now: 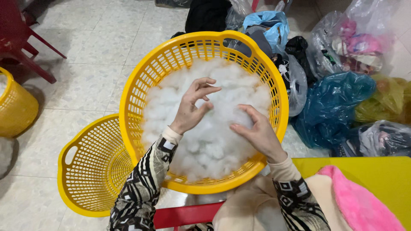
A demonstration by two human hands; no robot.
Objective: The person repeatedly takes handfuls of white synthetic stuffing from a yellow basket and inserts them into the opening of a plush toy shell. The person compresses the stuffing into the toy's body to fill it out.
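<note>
A round yellow plastic basket (132,92) sits in front of me, filled with white fluffy stuffing (212,145). My left hand (191,108) is over the middle of the stuffing, fingers spread and curled, touching the fluff. Just to its right, my right hand (256,131) rests on the stuffing with fingers bent into it, pinching at the fluff. Both sleeves carry a black and cream pattern. A cream and pink plush piece (342,201) lies on a yellow surface (385,175) at lower right.
A second yellow basket (83,167) lies tipped at lower left, and a third (15,107) stands at the left edge. Several plastic bags of fabric (338,100) crowd the right side. A red chair (21,40) stands at top left on the tiled floor.
</note>
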